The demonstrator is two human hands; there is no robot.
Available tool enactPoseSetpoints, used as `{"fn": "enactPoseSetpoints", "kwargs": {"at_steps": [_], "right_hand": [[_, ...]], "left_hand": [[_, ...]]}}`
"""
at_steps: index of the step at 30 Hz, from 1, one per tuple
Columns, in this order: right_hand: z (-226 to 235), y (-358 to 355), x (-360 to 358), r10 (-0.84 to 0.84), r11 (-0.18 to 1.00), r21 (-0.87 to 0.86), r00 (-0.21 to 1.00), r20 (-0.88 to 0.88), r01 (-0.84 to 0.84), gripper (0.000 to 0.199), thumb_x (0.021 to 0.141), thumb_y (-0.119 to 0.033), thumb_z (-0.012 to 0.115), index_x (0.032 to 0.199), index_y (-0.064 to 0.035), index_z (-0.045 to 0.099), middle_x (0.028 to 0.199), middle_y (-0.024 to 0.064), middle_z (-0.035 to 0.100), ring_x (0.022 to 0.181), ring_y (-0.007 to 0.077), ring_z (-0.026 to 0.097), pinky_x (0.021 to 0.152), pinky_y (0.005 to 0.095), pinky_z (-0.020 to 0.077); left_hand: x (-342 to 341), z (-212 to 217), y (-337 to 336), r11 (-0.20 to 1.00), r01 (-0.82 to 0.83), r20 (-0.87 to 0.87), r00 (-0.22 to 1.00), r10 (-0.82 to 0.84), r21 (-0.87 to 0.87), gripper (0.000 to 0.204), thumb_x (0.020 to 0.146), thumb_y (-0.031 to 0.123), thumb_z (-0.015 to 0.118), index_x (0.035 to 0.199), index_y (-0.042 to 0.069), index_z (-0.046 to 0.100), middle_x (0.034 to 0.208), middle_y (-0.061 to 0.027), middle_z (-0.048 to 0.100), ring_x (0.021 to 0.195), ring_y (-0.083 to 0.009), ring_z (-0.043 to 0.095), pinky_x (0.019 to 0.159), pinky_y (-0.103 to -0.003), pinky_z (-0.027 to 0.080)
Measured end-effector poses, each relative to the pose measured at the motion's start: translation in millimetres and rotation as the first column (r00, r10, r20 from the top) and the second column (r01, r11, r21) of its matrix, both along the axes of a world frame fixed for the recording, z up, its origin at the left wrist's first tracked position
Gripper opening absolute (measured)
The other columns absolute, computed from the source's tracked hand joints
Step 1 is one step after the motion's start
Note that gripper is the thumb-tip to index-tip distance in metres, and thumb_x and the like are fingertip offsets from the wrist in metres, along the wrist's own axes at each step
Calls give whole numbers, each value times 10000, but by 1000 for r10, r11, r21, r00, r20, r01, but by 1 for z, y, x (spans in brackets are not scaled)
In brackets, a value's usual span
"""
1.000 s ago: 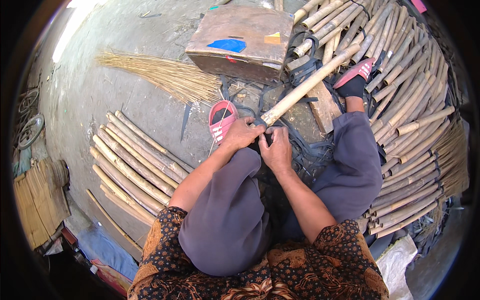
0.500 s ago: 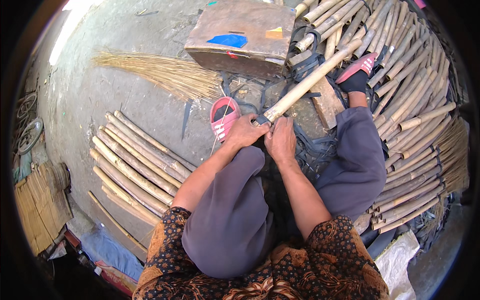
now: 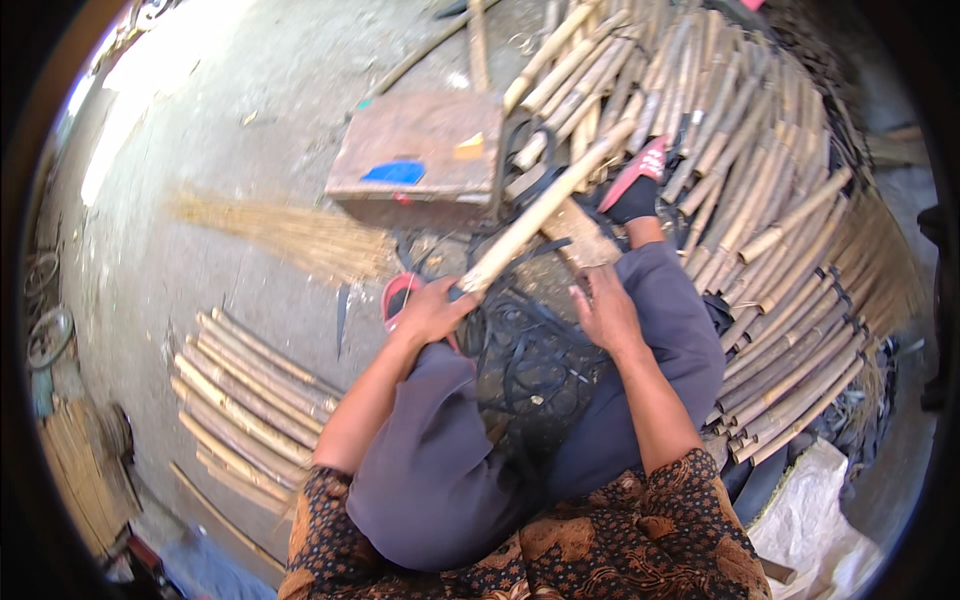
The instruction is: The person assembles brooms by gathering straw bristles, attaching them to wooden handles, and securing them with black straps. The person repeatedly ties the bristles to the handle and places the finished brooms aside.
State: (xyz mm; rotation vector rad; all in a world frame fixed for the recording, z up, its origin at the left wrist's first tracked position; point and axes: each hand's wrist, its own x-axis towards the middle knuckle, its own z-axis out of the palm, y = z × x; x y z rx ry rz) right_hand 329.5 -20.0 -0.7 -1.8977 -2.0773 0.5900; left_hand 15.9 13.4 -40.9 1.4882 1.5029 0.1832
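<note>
A pale bamboo pole (image 3: pixel 550 205) slants from my left hand up toward the bamboo pile at the far right. My left hand (image 3: pixel 430 310) is closed around its near end, where a dark band shows beside the fingers. Off the pole, my right hand (image 3: pixel 608 312) hovers by my right knee, close to the near end of a wooden block (image 3: pixel 583 238). Its fingers look loosely apart, with nothing visible in them. A tangle of black rubber strips (image 3: pixel 525 350) lies on the ground between my legs.
A brown wooden box (image 3: pixel 420 145) stands beyond the pole, with a fan of thin straw-coloured sticks (image 3: pixel 290 238) left of it. Several bamboo poles (image 3: pixel 250 385) lie at the left. Stick brooms with bamboo handles (image 3: pixel 790 370) are stacked at the right, above a white sack (image 3: pixel 815 520).
My right hand has left the pole's near end and moved right toward the knee. The left hand still holds the pole. The whole view has shifted, with more ground showing at the top.
</note>
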Motion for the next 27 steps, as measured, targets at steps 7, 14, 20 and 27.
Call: {"fn": "enactPoseSetpoints", "kwargs": {"at_steps": [7, 14, 20, 27], "right_hand": [[108, 24, 118, -312, 815, 563, 923, 225, 138, 717, 854, -225, 822, 1463, -41, 491, 1444, 225, 521, 1369, 413, 491, 1143, 482, 407], [143, -15, 184, -65, 771, 628, 970, 236, -101, 594, 697, -228, 897, 1195, -57, 621, 1089, 165, 646, 1063, 385, 626, 923, 488, 511], [104, -131, 199, -491, 704, 564, 869, -50, 431, 498, 798, -319, 883, 1139, -48, 642, 1068, 181, 673, 1017, 414, 654, 866, 500, 532], [55, -220, 235, -839, 271, 92, 282, -466, 958, 597, 909, -464, 793, 1214, 10, 597, 1061, 273, 700, 971, 464, 697, 857, 491, 549]], "left_hand": [[-82, 174, -10, 846, 226, -363, 931, -41, 483, 507, 800, 351, 833, 1209, 80, 706, 1092, -184, 735, 1018, -409, 708, 859, -471, 565], [-62, 321, -27, 395, 524, -544, 836, -70, 754, 540, 671, 132, 863, 1193, 86, 730, 1099, -128, 713, 1052, -358, 669, 978, -482, 511], [-26, 362, -21, 80, 251, -258, 961, 98, 965, 457, 974, 108, 705, 1416, 34, 615, 1471, -148, 599, 1412, -326, 514, 1236, -489, 326], [-35, 266, -7, 462, 227, -241, 970, -31, 857, 299, 1042, 184, 651, 1296, 27, 666, 1361, -175, 642, 1277, -331, 603, 1109, -433, 441]]}}
